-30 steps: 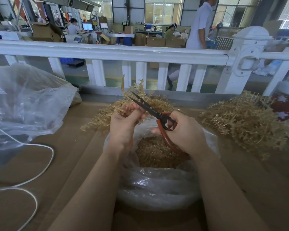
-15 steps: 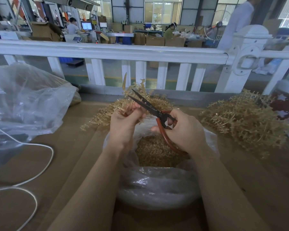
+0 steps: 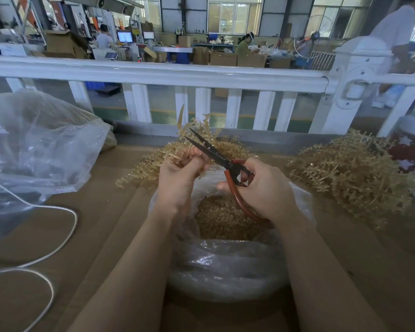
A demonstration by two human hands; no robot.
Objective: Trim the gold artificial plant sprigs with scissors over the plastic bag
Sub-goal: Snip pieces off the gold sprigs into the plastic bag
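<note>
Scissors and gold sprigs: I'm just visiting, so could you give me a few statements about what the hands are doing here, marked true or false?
1. The right hand holds the scissors by their red handles. True.
2. The scissor blades are closed tight. False: the blades stand slightly apart, tips pointing up and left.
3. The left hand grips a gold sprig near the blades. True.
4. The plastic bag under the hands is empty. False: gold trimmings fill it.
5. A heap of gold sprigs lies to the right of the bag. True.
6. A black cable lies on the table at left. False: the cable is white.
</note>
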